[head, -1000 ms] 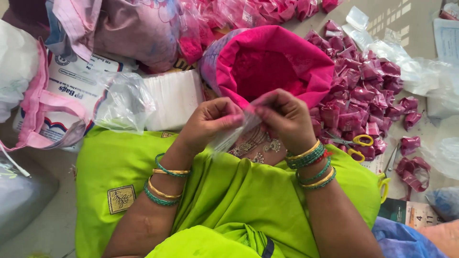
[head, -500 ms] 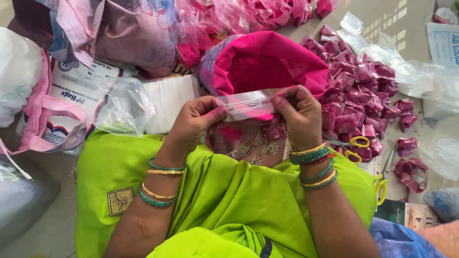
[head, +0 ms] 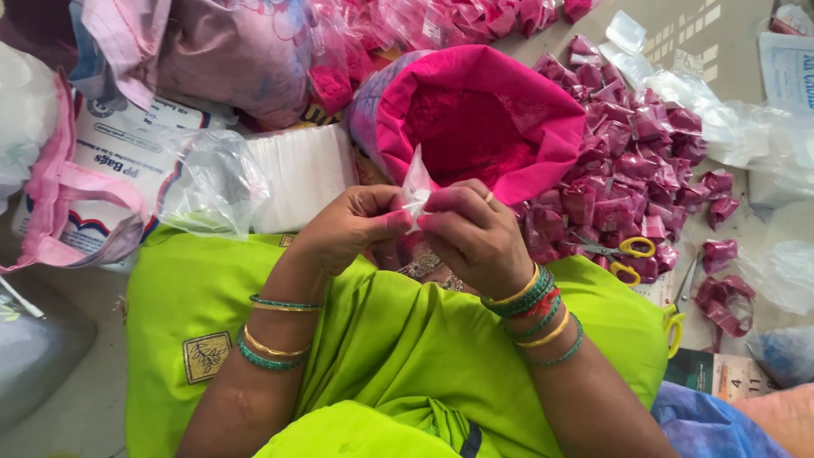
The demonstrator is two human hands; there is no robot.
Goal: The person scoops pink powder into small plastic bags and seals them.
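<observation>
Small clear pouch (head: 415,188) contents indiscernible

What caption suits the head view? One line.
Both hands, left hand and right hand, pinch a small clear pouch before a pink powder sack.

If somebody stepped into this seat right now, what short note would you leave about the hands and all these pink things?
Left hand and right hand: together pinching one small clear packet, held upright in front of the open sack of pink powder.
Empty clear bags and a white stack lie to the left.
Done: a heap of filled pink packets on the right, yellow-handled scissors on it.
Left: the packet in hand looks empty; plenty of powder remains in the sack.
</observation>
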